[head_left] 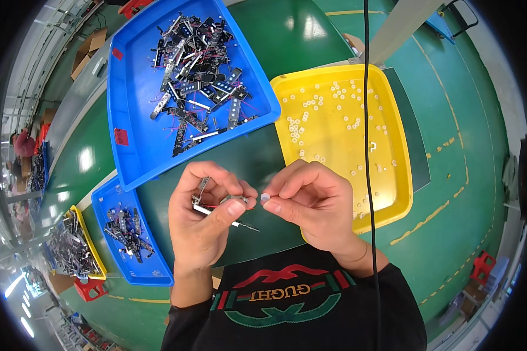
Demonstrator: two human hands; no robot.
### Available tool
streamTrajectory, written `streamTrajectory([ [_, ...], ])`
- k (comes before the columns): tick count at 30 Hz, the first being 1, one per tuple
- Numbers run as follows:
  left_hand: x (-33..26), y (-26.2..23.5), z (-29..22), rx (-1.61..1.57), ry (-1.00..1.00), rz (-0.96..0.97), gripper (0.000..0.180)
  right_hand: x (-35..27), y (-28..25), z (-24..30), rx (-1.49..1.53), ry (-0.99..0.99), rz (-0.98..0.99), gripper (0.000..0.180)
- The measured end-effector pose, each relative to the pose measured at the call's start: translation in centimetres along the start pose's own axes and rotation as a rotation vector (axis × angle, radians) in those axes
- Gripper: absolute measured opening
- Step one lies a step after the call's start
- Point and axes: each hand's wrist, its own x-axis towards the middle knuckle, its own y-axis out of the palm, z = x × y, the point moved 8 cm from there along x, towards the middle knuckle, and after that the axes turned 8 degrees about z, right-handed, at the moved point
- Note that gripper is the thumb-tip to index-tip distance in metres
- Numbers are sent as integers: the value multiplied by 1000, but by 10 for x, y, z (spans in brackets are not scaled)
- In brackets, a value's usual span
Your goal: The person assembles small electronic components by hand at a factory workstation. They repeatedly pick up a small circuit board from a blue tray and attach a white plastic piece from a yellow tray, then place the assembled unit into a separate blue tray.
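Observation:
Over the dark green table (257,155), my left hand (196,228) is closed round a small electronic assembly (202,209) with a white stick-like part, thin red wires and a dark tip poking out towards the right. The fingers hide much of it. My right hand (322,205) pinches a small white round piece (264,198) between thumb and forefinger, just right of the left fingertips. A narrow gap separates the two hands. Similar white rings (295,126) lie scattered in the yellow tray (401,199) at the right.
A large blue tray (134,117) with a heap of black and silver assemblies (202,76) stands at the far left. Left of my hands are a smaller blue tray (114,264) and a yellow-edged bin (93,250) with more parts. A black cable (367,134) hangs down before the yellow tray.

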Motion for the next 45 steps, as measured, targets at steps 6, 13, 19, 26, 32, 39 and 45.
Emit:
streamTrajectory([
  [6, -2, 4, 2, -44, 113, 119, 35, 2, 9, 6, 22, -15, 35, 16],
  [13, -3, 6, -1, 69, 159, 116, 40, -1, 13, 14, -7, -90, 37, 18],
  [19, -5, 6, -7, 109, 221, 90, 40, -3, 17, 25, -238, -154, 34, 20],
  [26, -7, 8, -9, 152, 237, 102, 38, -3, 19, 32, -406, -217, 30, 19],
  [32, -7, 6, -9, 182, 225, 111, 33, -4, 22, 33, -464, -256, 33, 16],
  [39, -12, -6, -3, 254, 159, 114, 27, -6, 35, 46, -829, -412, 119, 22],
  [45, -47, -74, -41, 695, 198, -208, 18, -5, -25, 46, -1325, -197, 11, 17],
])
